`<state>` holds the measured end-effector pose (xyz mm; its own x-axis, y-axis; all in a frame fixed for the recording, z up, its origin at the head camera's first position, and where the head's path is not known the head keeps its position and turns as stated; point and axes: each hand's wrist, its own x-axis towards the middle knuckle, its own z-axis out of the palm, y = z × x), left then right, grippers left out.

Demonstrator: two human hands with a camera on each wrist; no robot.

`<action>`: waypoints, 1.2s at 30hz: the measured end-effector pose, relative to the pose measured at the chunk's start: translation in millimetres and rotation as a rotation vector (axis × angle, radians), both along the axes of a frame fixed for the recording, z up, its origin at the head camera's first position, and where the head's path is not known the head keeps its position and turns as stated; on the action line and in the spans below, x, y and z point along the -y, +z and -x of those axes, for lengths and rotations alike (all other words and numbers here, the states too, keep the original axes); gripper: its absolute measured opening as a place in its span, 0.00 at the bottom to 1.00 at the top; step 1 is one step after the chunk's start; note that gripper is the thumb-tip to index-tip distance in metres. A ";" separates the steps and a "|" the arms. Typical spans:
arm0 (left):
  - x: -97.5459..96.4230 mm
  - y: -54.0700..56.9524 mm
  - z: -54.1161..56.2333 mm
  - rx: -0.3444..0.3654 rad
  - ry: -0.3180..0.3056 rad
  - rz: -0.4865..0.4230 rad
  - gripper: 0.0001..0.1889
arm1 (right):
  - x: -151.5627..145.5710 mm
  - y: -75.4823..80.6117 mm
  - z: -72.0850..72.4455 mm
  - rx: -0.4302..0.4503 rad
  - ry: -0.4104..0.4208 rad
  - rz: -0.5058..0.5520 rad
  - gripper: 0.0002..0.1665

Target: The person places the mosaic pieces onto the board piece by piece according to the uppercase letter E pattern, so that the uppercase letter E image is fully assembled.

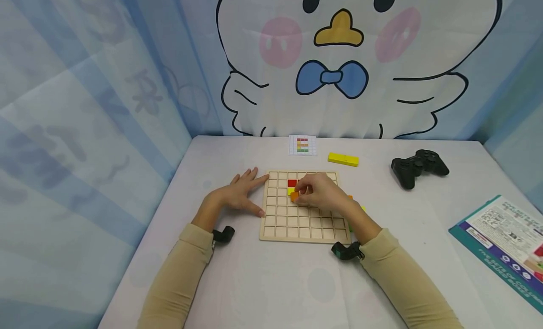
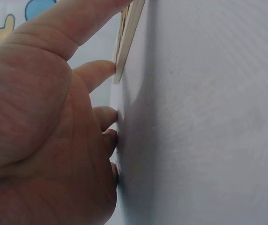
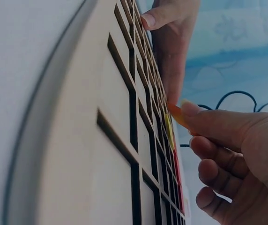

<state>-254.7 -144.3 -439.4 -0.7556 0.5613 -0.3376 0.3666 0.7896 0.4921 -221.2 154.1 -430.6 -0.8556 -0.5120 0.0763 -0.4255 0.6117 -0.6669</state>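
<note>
A wooden grid board [image 1: 282, 232] lies on the white table. My right hand [image 1: 324, 192] is over it, pinching an orange tile [image 1: 294, 196] between thumb and fingers. In the right wrist view that orange tile [image 3: 177, 115] touches or nearly touches the grid, tilted. A red tile [image 1: 292, 183] and a yellow tile [image 1: 290, 191] sit in cells just above it; the right hand hides the cells beside them. My left hand [image 1: 239, 192] rests at the board's left edge with fingers spread, thumb and index finger touching the frame [image 2: 130, 37].
Behind the board lie a pattern card [image 1: 303, 145] and a yellow block strip [image 1: 343, 159]. A black game controller [image 1: 419, 168] and a printed booklet [image 1: 505, 244] are to the right. Orange, yellow and green bits [image 1: 363, 209] show past the board's right edge, partly behind the right arm.
</note>
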 end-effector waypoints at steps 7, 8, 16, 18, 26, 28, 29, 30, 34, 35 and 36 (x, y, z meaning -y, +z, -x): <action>1.1 -0.3 -0.1 -0.001 -0.003 0.000 0.63 | 3.4 -3.1 -0.4 0.028 0.001 -0.015 0.10; 1.2 -0.4 -0.1 -0.002 -0.004 0.000 0.63 | 3.9 -3.1 -0.6 0.031 0.000 -0.023 0.10; 0.9 -0.6 0.3 -0.003 -0.004 0.008 0.63 | 6.4 -2.3 -1.5 0.059 -0.006 -0.056 0.12; 0.8 -0.9 0.8 -0.004 -0.002 0.010 0.63 | 6.2 -2.5 -1.7 0.057 -0.005 -0.055 0.12; 0.7 -1.1 0.2 -0.005 0.006 0.007 0.63 | 5.8 -2.3 -3.6 0.028 0.004 -0.056 0.14; 0.8 -1.5 0.0 -0.007 0.005 0.005 0.63 | 4.6 -1.0 -3.7 0.022 -0.008 -0.052 0.15; 0.8 -1.5 -0.2 -0.008 0.005 0.006 0.63 | 3.7 0.0 -3.7 0.017 -0.012 -0.050 0.15; 0.8 -1.5 -0.3 -0.008 0.005 0.006 0.63 | 2.4 1.3 -3.8 0.012 -0.016 -0.047 0.16; 0.6 -2.2 -0.1 -0.007 0.006 0.003 0.63 | -3.9 9.3 -4.2 -0.006 -0.038 -0.016 0.18; 0.6 -2.1 -0.1 -0.007 0.007 0.002 0.63 | -5.8 11.6 -4.6 -0.008 -0.039 -0.009 0.19; 0.6 -2.8 0.2 -0.008 0.009 0.004 0.63 | -8.0 13.4 -4.5 -0.009 -0.038 -0.001 0.19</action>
<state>-254.9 -144.9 -442.2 -0.7632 0.5532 -0.3340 0.3633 0.7947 0.4863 -216.6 162.2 -417.1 -0.8737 -0.4791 0.0841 -0.4081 0.6280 -0.6626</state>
